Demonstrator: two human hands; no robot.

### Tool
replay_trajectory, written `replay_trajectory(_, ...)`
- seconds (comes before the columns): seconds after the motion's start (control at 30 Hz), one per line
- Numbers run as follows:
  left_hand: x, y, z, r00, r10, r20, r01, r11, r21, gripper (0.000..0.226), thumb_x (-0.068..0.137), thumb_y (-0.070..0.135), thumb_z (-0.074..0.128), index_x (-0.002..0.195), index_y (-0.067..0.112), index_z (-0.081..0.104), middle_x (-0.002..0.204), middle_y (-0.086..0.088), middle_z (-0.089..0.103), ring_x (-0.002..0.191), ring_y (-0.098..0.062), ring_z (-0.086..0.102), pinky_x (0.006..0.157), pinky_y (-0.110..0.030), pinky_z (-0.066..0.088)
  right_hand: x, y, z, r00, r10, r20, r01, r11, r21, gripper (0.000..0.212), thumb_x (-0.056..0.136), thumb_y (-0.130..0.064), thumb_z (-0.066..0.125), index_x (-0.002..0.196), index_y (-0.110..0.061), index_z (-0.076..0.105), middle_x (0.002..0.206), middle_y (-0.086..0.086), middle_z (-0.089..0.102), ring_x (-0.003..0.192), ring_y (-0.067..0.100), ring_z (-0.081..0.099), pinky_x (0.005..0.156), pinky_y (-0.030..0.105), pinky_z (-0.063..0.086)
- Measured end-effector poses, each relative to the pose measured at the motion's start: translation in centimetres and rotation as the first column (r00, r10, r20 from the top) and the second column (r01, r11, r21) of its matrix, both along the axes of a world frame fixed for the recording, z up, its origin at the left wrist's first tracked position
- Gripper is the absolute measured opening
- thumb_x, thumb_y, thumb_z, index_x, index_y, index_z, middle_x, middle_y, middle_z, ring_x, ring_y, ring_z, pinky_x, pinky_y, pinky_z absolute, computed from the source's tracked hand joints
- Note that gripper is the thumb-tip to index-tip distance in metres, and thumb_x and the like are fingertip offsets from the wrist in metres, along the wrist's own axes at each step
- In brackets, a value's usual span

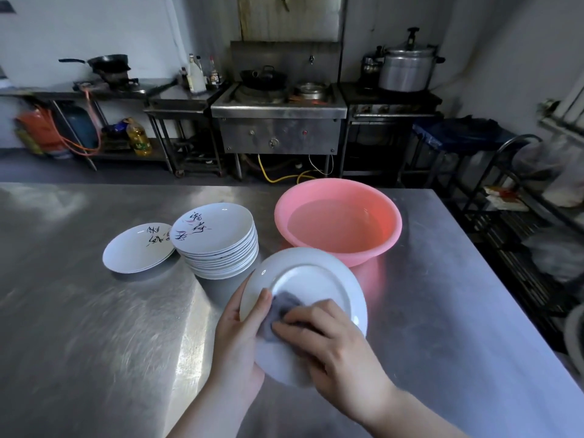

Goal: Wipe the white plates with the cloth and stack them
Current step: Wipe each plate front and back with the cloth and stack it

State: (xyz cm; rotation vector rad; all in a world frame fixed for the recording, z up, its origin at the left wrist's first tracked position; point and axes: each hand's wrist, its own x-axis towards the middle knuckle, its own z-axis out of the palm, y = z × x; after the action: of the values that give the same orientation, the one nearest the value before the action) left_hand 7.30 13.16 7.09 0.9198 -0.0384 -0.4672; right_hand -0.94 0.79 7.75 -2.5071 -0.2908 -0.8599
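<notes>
Holding the plate (311, 281) tilted above the surface (94, 327), the left hand (235, 339) grips its rim. The right hand (328, 336) presses the cloth (284, 306) on it. Rubbing in slow circles should clean it all.

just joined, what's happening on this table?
A person is wiping a white plate. The left hand grips its rim and holds it tilted above the steel table, underside up, while the right hand presses a grey cloth against it. A tall stack of plates and a low pile sit behind, beside a pink basin of water.
</notes>
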Motion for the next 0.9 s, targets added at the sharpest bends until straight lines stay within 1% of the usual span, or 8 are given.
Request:
replay_trajectory(0.1,0.1,0.5,-0.1,0.997,0.010,0.073,-0.015,0.998,0.058,0.044,0.078,0.017,0.076,0.121,0.011,0.067,0.115,-0.020,0.071,0.103,-0.033,0.068,0.088,-0.043,0.057,-0.4,-2.8,-0.4,0.997,-0.068,0.033,0.068,0.998,-0.003,0.028,0.093,-0.005,0.052,0.108,-0.016,0.073,0.107,-0.004,0.064,0.092,0.015,0.053,0.084,0.024,0.045)
replay_trajectory(0.17,-0.2,0.6,-0.2,0.995,0.022,0.102,-0.037,0.989,0.141,0.049,0.071,0.014,0.080,0.119,0.015,0.070,0.111,-0.013,0.074,0.098,-0.024,0.071,0.081,-0.034,0.059,0.4,-4.4,-0.3,0.941,-0.336,0.042,0.323,0.929,0.177,0.029,0.082,0.005,0.068,0.102,-0.015,0.075,0.100,-0.007,0.064,0.090,0.009,0.048,0.081,0.024,0.044)
replay_trajectory(0.23,-0.3,0.6,-0.1,0.988,0.014,0.155,-0.049,0.974,0.222,0.057,0.058,0.012,0.088,0.112,0.019,0.073,0.101,-0.010,0.076,0.086,-0.019,0.073,0.071,-0.026,0.059,1.5,-4.3,0.3,0.896,-0.443,-0.029,0.429,0.848,0.313,0.032,0.080,0.007,0.071,0.101,-0.017,0.075,0.097,-0.014,0.062,0.091,0.002,0.047,0.083,0.015,0.042)
replay_trajectory(0.33,-0.2,0.7,0.4,0.952,-0.076,0.295,-0.013,0.958,0.288,0.051,0.056,0.019,0.081,0.106,0.024,0.076,0.098,-0.012,0.077,0.085,-0.020,0.071,0.073,-0.029,0.058,2.1,-3.3,1.2,0.962,-0.274,-0.017,0.268,0.923,0.277,0.032,0.081,0.004,0.067,0.102,-0.019,0.075,0.100,-0.017,0.059,0.095,0.005,0.052,0.088,0.009,0.037)
replay_trajectory(0.43,0.1,0.7,1.2,0.899,-0.206,0.387,0.089,0.950,0.301,0.048,0.069,0.001,0.073,0.112,0.023,0.075,0.103,-0.008,0.077,0.090,-0.014,0.071,0.077,-0.022,0.055,1.9,-3.7,2.3,1.000,0.005,0.011,-0.006,0.992,0.129,0.034,0.082,0.004,0.064,0.105,-0.019,0.074,0.105,-0.008,0.062,0.095,0.014,0.055,0.088,0.018,0.041)
replay_trajectory(0.57,0.4,0.8,1.7,0.874,-0.245,0.419,0.109,0.940,0.322,0.047,0.071,0.000,0.071,0.111,0.024,0.075,0.102,-0.006,0.077,0.089,-0.012,0.070,0.076,-0.022,0.055,2.5,-3.7,3.1,0.990,-0.139,-0.013,0.136,0.943,0.303,0.036,0.079,0.011,0.065,0.101,-0.016,0.076,0.102,-0.006,0.064,0.096,0.017,0.058,0.086,0.035,0.048)
replay_trajectory(0.7,0.6,1.0,1.5,0.881,-0.258,0.397,0.129,0.937,0.324,0.043,0.067,0.003,0.075,0.106,0.022,0.077,0.092,0.002,0.074,0.085,-0.008,0.064,0.076,-0.017,0.052,2.3,-2.9,3.0,0.994,0.112,0.006,-0.112,0.986,0.120,0.044,0.076,0.008,0.050,0.102,-0.018,0.075,0.107,-0.007,0.062,0.098,0.014,0.053,0.090,0.020,0.038)
replay_trajectory(0.9,1.4,0.4,2.3,0.974,0.078,0.214,-0.129,0.963,0.236,0.051,0.056,0.015,0.081,0.106,0.020,0.076,0.098,-0.010,0.077,0.084,-0.021,0.070,0.075,-0.033,0.058,2.9,-5.0,3.1,0.987,-0.142,-0.068,0.156,0.817,0.555,0.034,0.087,0.005,0.064,0.094,-0.027,0.074,0.100,-0.014,0.065,0.101,0.010,0.059,0.090,0.029,0.046)
